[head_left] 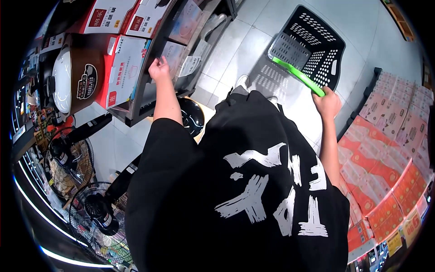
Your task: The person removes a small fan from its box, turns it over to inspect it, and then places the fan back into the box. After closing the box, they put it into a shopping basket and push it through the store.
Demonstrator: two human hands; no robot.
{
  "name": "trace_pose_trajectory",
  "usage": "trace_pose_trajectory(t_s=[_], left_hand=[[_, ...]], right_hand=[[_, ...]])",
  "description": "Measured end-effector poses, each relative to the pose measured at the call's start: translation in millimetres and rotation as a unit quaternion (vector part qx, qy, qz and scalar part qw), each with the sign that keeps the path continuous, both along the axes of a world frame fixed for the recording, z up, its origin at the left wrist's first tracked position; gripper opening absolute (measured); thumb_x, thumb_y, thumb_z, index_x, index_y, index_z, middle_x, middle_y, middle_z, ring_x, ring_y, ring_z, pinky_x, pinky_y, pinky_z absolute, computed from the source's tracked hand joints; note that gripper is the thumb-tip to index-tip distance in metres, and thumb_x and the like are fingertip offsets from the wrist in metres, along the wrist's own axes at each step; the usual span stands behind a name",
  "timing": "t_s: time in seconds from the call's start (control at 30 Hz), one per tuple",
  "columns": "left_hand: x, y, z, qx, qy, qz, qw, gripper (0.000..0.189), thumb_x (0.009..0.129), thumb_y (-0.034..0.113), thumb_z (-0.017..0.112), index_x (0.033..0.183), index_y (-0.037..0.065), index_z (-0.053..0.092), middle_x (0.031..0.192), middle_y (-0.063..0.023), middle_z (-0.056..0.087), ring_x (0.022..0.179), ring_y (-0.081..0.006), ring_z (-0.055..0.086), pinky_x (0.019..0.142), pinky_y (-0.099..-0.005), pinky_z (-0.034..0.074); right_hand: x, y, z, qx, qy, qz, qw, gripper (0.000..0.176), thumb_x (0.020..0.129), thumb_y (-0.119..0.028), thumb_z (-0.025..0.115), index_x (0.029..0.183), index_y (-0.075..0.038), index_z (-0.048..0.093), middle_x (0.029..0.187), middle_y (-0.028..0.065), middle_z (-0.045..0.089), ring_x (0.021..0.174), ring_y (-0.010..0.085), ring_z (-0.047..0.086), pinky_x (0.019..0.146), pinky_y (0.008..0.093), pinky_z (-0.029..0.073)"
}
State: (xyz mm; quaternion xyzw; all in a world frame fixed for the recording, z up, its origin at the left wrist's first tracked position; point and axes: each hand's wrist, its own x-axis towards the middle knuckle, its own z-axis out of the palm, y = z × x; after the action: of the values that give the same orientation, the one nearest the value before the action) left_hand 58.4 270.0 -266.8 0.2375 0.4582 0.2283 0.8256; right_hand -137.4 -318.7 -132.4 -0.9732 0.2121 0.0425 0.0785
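My right hand [327, 102] is wrapped round the end of a bright green handle [297, 72]. The handle belongs to a black shopping basket [322, 41] with rows of slots in its walls, tilted over the tiled floor. At the edge of a shelf on the left, my left hand [159, 69] is raised with its fingers apart and nothing in them. Close beside it are a red and white cookware box [127, 68] and, behind the fingers, a clear-fronted package [173, 55]. A white price tag [189, 66] hangs a little to its right.
A brown pot box [88, 77] with a white lid stands farther left. Below it are two black fans [97, 213]. Stacked pink and orange tissue packs [376, 154] line the right side. A shiny black pan [192, 118] sits low beneath my left arm.
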Motion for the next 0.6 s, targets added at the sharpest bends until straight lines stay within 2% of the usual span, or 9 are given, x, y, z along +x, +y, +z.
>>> trace_pose_trajectory(t_s=[0.17, 0.27, 0.37, 0.4, 0.47, 0.53, 0.6], left_hand=[[-6, 7, -4, 0.008, -0.017, -0.036, 0.999, 0.015, 0.092, -0.003, 0.047, 0.105, -0.003, 0.053, 0.107, -0.0097, 0.053, 0.100, -0.0233, 0.053, 0.098, -0.0487, 0.042], [-12, 6, 1, 0.005, -0.015, -0.058, 0.998, 0.016, 0.092, 0.000, 0.047, 0.106, -0.001, 0.054, 0.111, -0.0081, 0.055, 0.106, -0.0239, 0.053, 0.099, -0.0493, 0.042], [-26, -7, 3, 0.050, 0.031, -0.120, 0.991, 0.019, 0.093, 0.005, 0.049, 0.110, 0.002, 0.054, 0.118, -0.0066, 0.055, 0.112, -0.0244, 0.053, 0.100, -0.0501, 0.041], [-36, -22, 7, 0.095, 0.051, -0.158, 0.982, 0.023, 0.094, 0.011, 0.050, 0.116, 0.005, 0.053, 0.121, -0.0068, 0.055, 0.113, -0.0244, 0.054, 0.100, -0.0502, 0.042], [-56, -39, -5, 0.103, 0.125, -0.253, 0.954, 0.026, 0.095, 0.020, 0.050, 0.118, 0.008, 0.053, 0.116, -0.0063, 0.059, 0.108, -0.0242, 0.057, 0.096, -0.0484, 0.044], [-78, -48, -23, 0.135, 0.227, -0.414, 0.871, 0.030, 0.094, 0.027, 0.051, 0.119, 0.011, 0.053, 0.111, -0.0048, 0.062, 0.100, -0.0246, 0.061, 0.090, -0.0461, 0.046], [-98, -59, -39, 0.117, 0.289, -0.499, 0.808, 0.032, 0.092, 0.030, 0.055, 0.119, 0.013, 0.054, 0.109, -0.0033, 0.064, 0.094, -0.0251, 0.063, 0.086, -0.0437, 0.047]], right_hand=[[0, -1, -2, -0.006, -0.001, -0.001, 1.000, 0.026, 0.064, -0.040, 0.070, 0.069, -0.015, 0.067, 0.064, 0.0091, 0.064, 0.061, 0.0309, 0.063, 0.055, 0.0426, 0.048], [0, -3, -5, -0.006, -0.003, 0.002, 1.000, 0.026, 0.064, -0.040, 0.070, 0.069, -0.015, 0.067, 0.064, 0.0089, 0.064, 0.061, 0.0305, 0.063, 0.055, 0.0426, 0.048], [-2, -4, -6, -0.007, -0.007, 0.004, 1.000, 0.026, 0.063, -0.040, 0.070, 0.068, -0.015, 0.067, 0.063, 0.0089, 0.064, 0.060, 0.0303, 0.063, 0.055, 0.0427, 0.048], [-2, -3, -5, -0.008, -0.008, 0.005, 1.000, 0.026, 0.063, -0.040, 0.070, 0.068, -0.015, 0.067, 0.063, 0.0089, 0.064, 0.060, 0.0301, 0.063, 0.055, 0.0427, 0.048], [0, -2, -3, -0.009, -0.011, 0.006, 1.000, 0.025, 0.063, -0.040, 0.070, 0.068, -0.015, 0.066, 0.063, 0.0090, 0.064, 0.060, 0.0298, 0.063, 0.054, 0.0425, 0.048], [-1, -3, -3, -0.010, -0.012, 0.005, 1.000, 0.025, 0.063, -0.040, 0.070, 0.067, -0.015, 0.066, 0.062, 0.0091, 0.064, 0.060, 0.0293, 0.063, 0.054, 0.0422, 0.048], [-2, -4, -5, -0.007, -0.016, 0.003, 1.000, 0.025, 0.062, -0.039, 0.071, 0.067, -0.015, 0.066, 0.062, 0.0093, 0.064, 0.060, 0.0287, 0.064, 0.054, 0.0409, 0.049]])
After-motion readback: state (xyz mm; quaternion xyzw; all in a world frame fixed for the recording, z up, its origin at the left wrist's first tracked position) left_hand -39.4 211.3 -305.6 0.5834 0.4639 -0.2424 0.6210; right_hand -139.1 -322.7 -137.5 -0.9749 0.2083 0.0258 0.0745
